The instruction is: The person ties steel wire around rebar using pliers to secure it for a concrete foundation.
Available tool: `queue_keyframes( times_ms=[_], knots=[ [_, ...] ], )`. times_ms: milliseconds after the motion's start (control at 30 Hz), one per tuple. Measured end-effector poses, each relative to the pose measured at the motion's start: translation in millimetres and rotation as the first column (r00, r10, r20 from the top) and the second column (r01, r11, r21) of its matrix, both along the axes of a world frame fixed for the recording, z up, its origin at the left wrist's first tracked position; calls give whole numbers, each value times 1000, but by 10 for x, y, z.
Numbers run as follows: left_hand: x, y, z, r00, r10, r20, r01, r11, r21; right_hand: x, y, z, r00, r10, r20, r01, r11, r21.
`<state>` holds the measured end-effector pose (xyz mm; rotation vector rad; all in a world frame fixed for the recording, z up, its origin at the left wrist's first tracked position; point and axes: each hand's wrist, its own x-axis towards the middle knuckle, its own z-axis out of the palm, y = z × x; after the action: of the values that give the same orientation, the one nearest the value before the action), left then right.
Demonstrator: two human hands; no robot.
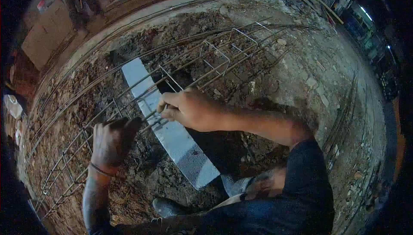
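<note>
A long cage of steel rebar [202, 69] with square stirrups lies across rubble, resting on a white plank [172, 132]. My left hand [112, 140], with a thin band at the wrist, is closed around a long bar of the cage. My right hand [189, 108] is closed with pinched fingers at a stirrup where it crosses a bar; whatever it pinches is too small to make out. The two hands are close together, left of the frame's middle.
Dirt and broken stone [275, 93] surround the cage. More loose bars [348, 106] curve along the right. My knees and shoes [167, 207] are at the bottom. A brick wall [47, 33] stands at the far left.
</note>
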<state>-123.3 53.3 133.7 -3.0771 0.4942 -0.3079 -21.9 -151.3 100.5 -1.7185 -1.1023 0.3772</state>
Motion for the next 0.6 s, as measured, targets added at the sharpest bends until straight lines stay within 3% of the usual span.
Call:
queue_keyframes(
  times_ms=[33, 67, 100, 167, 200, 233, 267, 300, 367, 433, 500, 533, 600],
  knots=[
    [16, 28, -25, 1000, -6, -2, 6, 1000, 2, 10, -8, 4, 981, -33, 189, 40, 999, -31],
    [39, 57, -62, 997, -83, 10, 83, 983, -165, 24, -13, 8, 926, -58, 373, 84, 995, -54],
    [57, 69, -78, 987, -155, 36, 158, 932, -325, 43, -10, -7, 926, -63, 373, 88, 995, -52],
    [67, -11, -45, 985, -173, -13, 153, 903, -402, 74, 19, -60, 997, 78, -9, -79, 983, -166],
    [63, -25, -31, 981, -186, -61, 135, 868, -477, 61, 20, -62, 996, 85, -10, -86, 983, -164],
    [70, 11, -41, 982, -176, -62, 126, 871, -475, 43, 10, -64, 968, 3, 249, 31, 991, -132],
    [97, 57, -65, 983, -172, -68, 126, 893, -432, 41, 20, -61, 867, -87, 491, 137, 988, -68],
    [114, 81, -77, 982, -173, -74, 131, 911, -390, 51, 37, -68, 866, -84, 493, 134, 989, -67],
    [95, 57, -67, 989, -130, -77, 86, 902, -422, 81, 26, -123, 482, -60, 874, 23, 998, 55],
    [96, 48, -67, 993, -84, -82, 38, 892, -451, 71, 42, -192, 485, -28, 874, 40, 999, 10],
    [102, 75, -106, 996, -72, -59, 35, 878, -478, 73, 62, -206, 381, -66, 922, 9, 998, 68],
    [116, 89, -127, 997, -54, -63, 18, 882, -472, 76, 60, -210, 385, -66, 921, -9, 997, 75],
    [118, 132, -173, 995, -55, -87, 25, 948, -316, 87, 62, -240, 308, -54, 950, 60, 998, 37]
  ],
)
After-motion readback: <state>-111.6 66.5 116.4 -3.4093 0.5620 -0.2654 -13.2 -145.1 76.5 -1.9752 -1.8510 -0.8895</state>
